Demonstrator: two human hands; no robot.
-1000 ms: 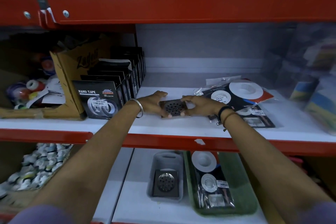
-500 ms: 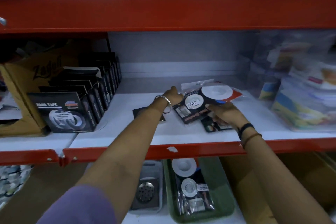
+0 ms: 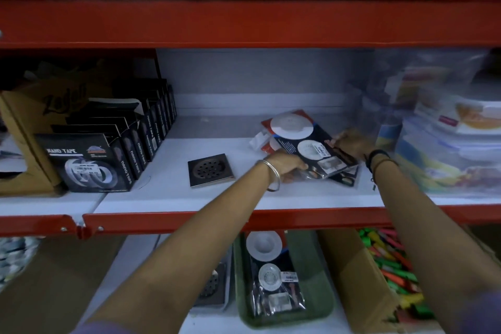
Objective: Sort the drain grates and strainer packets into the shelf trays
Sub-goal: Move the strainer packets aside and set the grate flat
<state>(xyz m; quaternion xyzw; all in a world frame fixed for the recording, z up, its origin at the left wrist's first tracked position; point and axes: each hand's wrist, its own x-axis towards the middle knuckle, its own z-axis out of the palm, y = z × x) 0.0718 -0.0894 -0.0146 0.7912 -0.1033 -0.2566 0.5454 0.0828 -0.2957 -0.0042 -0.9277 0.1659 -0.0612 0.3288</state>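
A square metal drain grate (image 3: 211,169) lies flat on the white middle shelf (image 3: 173,192), free of both hands. To its right, my left hand (image 3: 288,167) and my right hand (image 3: 349,142) grip a strainer packet (image 3: 306,144) by its near and far-right edges, tilted above another packet (image 3: 345,177). On the lower shelf a green tray (image 3: 320,304) holds a strainer packet (image 3: 272,276). Beside it a grey tray (image 3: 227,298) holds a drain grate (image 3: 212,286), partly hidden by my left arm.
Black nano tape boxes (image 3: 89,165) and a cardboard box (image 3: 29,127) stand at the left. Clear plastic containers (image 3: 455,149) are stacked at the right. A carton of coloured items (image 3: 390,279) sits on the lower shelf at the right. Red shelf beams (image 3: 244,19) run above and below.
Both hands let go of the drain grate, which now lies on the shelf. They moved right and took hold of the strainer packet, lifting it. The camera shifted right.
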